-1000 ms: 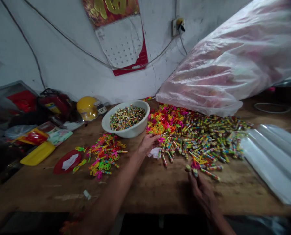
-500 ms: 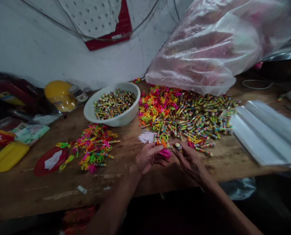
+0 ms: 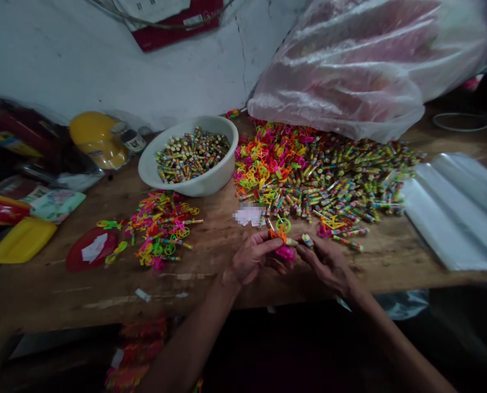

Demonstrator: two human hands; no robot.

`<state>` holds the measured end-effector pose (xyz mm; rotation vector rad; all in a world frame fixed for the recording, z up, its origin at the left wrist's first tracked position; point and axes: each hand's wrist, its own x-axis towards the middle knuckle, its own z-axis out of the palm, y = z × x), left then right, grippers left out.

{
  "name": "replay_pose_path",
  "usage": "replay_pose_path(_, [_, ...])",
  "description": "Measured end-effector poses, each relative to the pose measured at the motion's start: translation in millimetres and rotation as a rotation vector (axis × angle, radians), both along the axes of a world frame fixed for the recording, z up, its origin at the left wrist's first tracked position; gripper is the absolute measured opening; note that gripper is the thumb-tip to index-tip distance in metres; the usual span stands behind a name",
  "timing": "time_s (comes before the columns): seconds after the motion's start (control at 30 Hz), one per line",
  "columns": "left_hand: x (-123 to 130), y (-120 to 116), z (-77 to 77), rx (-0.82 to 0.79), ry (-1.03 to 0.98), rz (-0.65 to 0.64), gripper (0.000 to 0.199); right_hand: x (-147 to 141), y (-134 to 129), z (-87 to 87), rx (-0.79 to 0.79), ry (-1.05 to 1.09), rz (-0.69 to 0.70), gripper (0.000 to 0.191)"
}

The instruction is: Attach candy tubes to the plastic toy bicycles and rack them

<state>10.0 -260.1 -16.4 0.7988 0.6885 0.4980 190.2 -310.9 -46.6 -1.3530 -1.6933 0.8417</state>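
My left hand (image 3: 249, 257) is closed on small plastic toy pieces, an orange one (image 3: 278, 234) between thumb and finger and a pink one (image 3: 285, 252) lower down. A short pale-ended tube (image 3: 291, 242) sticks out from its fingertips towards the other hand. Close by on the right, my right hand (image 3: 329, 266) pinches a small patterned tube (image 3: 308, 240), its pale end facing up. Just behind both hands spreads a large pile of patterned tubes (image 3: 342, 180), with bright plastic pieces (image 3: 272, 155) at its left side. Small white paper slips (image 3: 249, 216) lie before the pile.
A white basin (image 3: 223, 177) of similar tubes stands behind a smaller heap of coloured toys (image 3: 161, 229). Left are a red disc (image 3: 77, 256) and a yellow tray (image 3: 20, 240). Clear plastic sheets (image 3: 460, 213) lie right, below a big filled plastic bag (image 3: 350, 82).
The view has tipped downward, so the tabletop sits higher in the picture. Both hands keep their grips over nearly the same spot, with a slightly wider gap between their fingertips.
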Motion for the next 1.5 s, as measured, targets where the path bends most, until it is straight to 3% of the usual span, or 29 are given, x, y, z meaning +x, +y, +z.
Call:
replay_pose_path(0.17, [4,0,2.2,0.01,0.078,-0.035,0.028,9,3,4.6,-0.013,0.071,0.07,0.022])
replay_pose_path(0.27, [5,0,2.3,-0.004,0.114,-0.081,0.03,14,3,4.8,-0.113,0.13,0.154,0.025])
replay_pose_path(0.4, [8,-3,-0.2,0.034,0.171,-0.078,0.032,16,1,0.4,-0.202,0.182,0.146,0.031])
replay_pose_path(0.57, [15,-11,-6.6,0.13,0.334,0.047,0.033,17,-2,0.0,-0.056,-0.071,0.103,0.027])
replay_pose_path(0.73, [12,-16,-12.9,0.063,0.319,0.1,0.035,2,-3,3.0,-0.03,-0.163,0.087,0.024])
replay_pose_path(0.8, [-7,-12,-11.4,0.112,0.373,0.146,0.033,-7,0,2.6,-0.03,-0.112,0.139,0.024])
replay_pose_path(0.87, [-41,-1,-6.5,0.237,0.53,0.208,0.03,-13,4,-1.7,0.008,-0.046,0.164,0.022])
replay_pose_path(1.0, [-129,27,10.7,0.649,1.122,0.367,0.025,-10,9,-26.8,-0.043,0.04,0.001,0.021])
replay_pose_path(1.1, [-161,40,20.8,1.036,1.611,0.474,0.025,-6,6,-48.9,-0.122,0.04,-0.093,0.023])
replay_pose_path(1.17, [-152,44,21.8,1.256,1.729,0.529,0.029,-7,4,-56.6,-0.126,0.036,-0.127,0.023])
replay_pose_path(1.23, [-123,48,17.8,1.371,1.656,0.5,0.028,-9,2,-57.9,-0.113,0.027,-0.15,0.024])
replay_pose_path(1.37, [-52,69,-0.4,1.344,1.551,0.135,0.025,-12,2,-54.3,-0.073,-0.051,-0.168,0.028])
replay_pose_path(1.5, [-17,99,-22.7,1.306,1.568,0.066,0.019,-11,3,-56.7,-0.026,-0.05,-0.18,0.028])
